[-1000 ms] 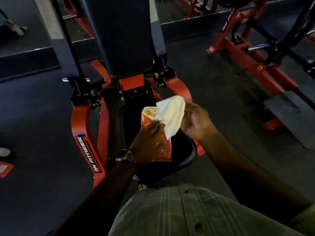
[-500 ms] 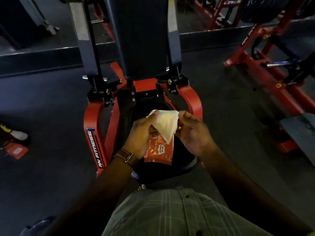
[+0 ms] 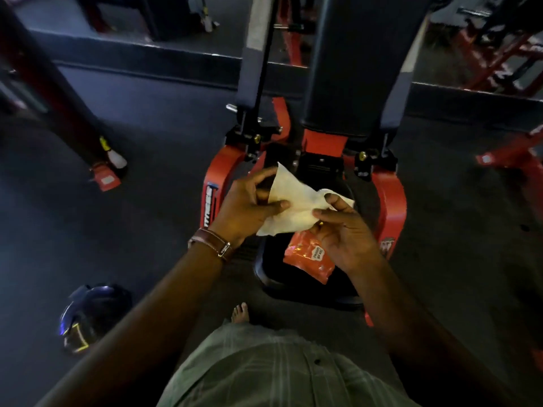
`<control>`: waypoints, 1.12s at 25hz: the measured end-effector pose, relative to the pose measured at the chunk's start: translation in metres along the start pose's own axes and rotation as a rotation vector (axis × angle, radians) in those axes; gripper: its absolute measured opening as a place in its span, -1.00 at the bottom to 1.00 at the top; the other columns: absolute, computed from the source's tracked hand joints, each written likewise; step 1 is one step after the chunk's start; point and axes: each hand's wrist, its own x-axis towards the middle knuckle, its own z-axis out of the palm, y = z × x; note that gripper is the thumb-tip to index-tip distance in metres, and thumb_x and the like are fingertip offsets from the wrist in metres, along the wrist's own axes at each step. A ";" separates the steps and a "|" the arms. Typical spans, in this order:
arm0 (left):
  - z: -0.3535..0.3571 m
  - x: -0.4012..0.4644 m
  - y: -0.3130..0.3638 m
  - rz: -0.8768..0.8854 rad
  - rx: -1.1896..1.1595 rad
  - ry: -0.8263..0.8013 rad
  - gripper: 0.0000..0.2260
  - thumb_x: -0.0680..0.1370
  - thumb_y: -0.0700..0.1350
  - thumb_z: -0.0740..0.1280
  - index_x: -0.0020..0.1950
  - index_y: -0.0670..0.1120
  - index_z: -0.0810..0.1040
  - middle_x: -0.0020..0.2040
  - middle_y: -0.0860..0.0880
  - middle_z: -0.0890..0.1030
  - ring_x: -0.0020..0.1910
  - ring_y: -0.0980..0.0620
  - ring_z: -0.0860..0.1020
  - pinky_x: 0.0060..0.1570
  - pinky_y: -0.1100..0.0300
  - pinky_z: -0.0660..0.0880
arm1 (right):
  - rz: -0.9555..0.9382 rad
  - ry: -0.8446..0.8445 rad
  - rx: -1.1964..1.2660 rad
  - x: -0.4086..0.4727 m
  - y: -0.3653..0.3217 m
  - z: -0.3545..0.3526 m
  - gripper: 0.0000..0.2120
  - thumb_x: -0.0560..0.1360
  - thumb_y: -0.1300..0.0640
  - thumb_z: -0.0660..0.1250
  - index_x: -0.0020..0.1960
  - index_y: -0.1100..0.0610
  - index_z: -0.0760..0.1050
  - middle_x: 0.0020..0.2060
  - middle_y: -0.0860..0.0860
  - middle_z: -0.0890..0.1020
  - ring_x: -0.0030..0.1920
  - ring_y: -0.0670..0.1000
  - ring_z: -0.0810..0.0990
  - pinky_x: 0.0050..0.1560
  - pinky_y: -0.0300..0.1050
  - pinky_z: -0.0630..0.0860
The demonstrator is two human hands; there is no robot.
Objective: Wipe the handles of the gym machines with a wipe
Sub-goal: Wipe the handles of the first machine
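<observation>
In the head view, both hands met over the seat point(image 3: 308, 289) of a red gym machine point(image 3: 390, 207), and the wipe point(image 3: 296, 204) was stretched between them. The left hand point(image 3: 246, 207) pinched the wipe's left side between thumb and curled fingers, while the right hand point(image 3: 343, 230) pinched its right end with the thumb and forefinger, seemingly to open the sheet flat before any wiping. The lower fingers of the right hand also held the orange wipe packet point(image 3: 311, 257), which hung below the wipe and over the seat; carrying it there probably left the upper fingers free to handle the sheet. The wipe was partly unfolded and creased, its long axis running roughly left to right across the scene, with one corner pointing up and away toward the dark backrest point(image 3: 352, 69) and a lower corner drooping toward the near left. The packet's long axis slanted from the right hand's fingers down toward the near right. No handle of the machine could be picked out in this view, so wiping had not yet begun. A dark helmet-like object point(image 3: 88, 315) lay on the floor at the near left.
</observation>
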 end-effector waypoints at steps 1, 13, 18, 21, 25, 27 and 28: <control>-0.011 -0.007 -0.001 0.013 0.047 0.056 -0.40 0.48 -0.33 0.48 0.47 -0.05 0.40 -0.03 -0.11 0.73 0.09 -0.01 0.67 0.17 -0.11 0.58 | 0.055 -0.010 0.004 0.004 0.006 0.008 -0.77 0.34 0.43 0.33 -0.11 0.15 0.51 -0.15 0.08 0.65 -0.05 0.09 0.67 -0.09 -0.05 0.64; -0.165 -0.047 0.003 0.129 -0.097 0.233 -0.67 0.60 -0.39 0.26 0.31 -0.14 0.57 0.15 0.14 0.67 0.18 0.18 0.60 0.03 0.31 0.56 | 0.694 -0.128 -0.352 0.071 0.104 0.126 -0.61 0.43 -0.10 0.41 0.03 0.22 0.63 -0.19 0.13 0.61 -0.25 0.03 0.53 -0.25 -0.13 0.44; -0.263 -0.022 -0.007 0.184 -0.087 0.191 -0.68 0.59 -0.38 0.29 0.28 -0.10 0.59 0.22 -0.01 0.65 0.20 0.00 0.61 0.09 0.11 0.59 | 0.365 -0.326 -0.011 0.130 0.156 0.189 -0.41 0.40 0.14 0.50 0.39 0.18 0.45 0.27 0.20 0.58 0.25 0.15 0.59 0.22 0.06 0.55; -0.322 -0.002 -0.018 0.200 -0.081 0.237 -0.66 0.57 -0.38 0.33 0.27 -0.07 0.59 0.24 -0.02 0.63 0.23 -0.02 0.59 0.09 0.17 0.57 | 0.222 -0.305 -0.058 0.172 0.169 0.222 -0.39 0.27 0.15 0.63 0.25 0.23 0.50 0.15 0.20 0.60 0.19 0.15 0.60 0.15 -0.01 0.58; -0.367 0.034 -0.030 0.179 0.104 0.204 -0.57 0.50 -0.31 0.44 0.36 -0.08 0.53 0.32 0.01 0.57 0.28 0.05 0.56 0.15 0.19 0.57 | 0.028 -0.160 -0.331 0.203 0.170 0.245 -0.63 0.39 0.27 0.48 0.17 0.25 0.53 0.10 0.18 0.63 0.16 0.18 0.62 0.08 0.02 0.59; -0.378 0.058 -0.035 0.194 0.314 0.235 -0.53 0.48 -0.22 0.50 0.37 -0.05 0.53 0.29 0.04 0.57 0.24 0.12 0.56 0.15 0.24 0.56 | -0.119 -0.040 -0.513 0.217 0.168 0.250 -0.60 0.33 0.29 0.52 0.15 0.21 0.56 0.07 0.15 0.68 0.13 0.17 0.65 0.03 0.00 0.62; -0.382 0.071 -0.037 0.208 0.400 0.264 -0.54 0.47 -0.19 0.51 0.36 -0.04 0.54 0.26 0.04 0.59 0.19 0.13 0.57 0.13 0.26 0.55 | -0.188 -0.010 -0.599 0.227 0.166 0.250 -0.53 0.30 0.31 0.55 0.17 0.15 0.56 0.07 0.13 0.69 0.13 0.16 0.66 0.04 0.02 0.62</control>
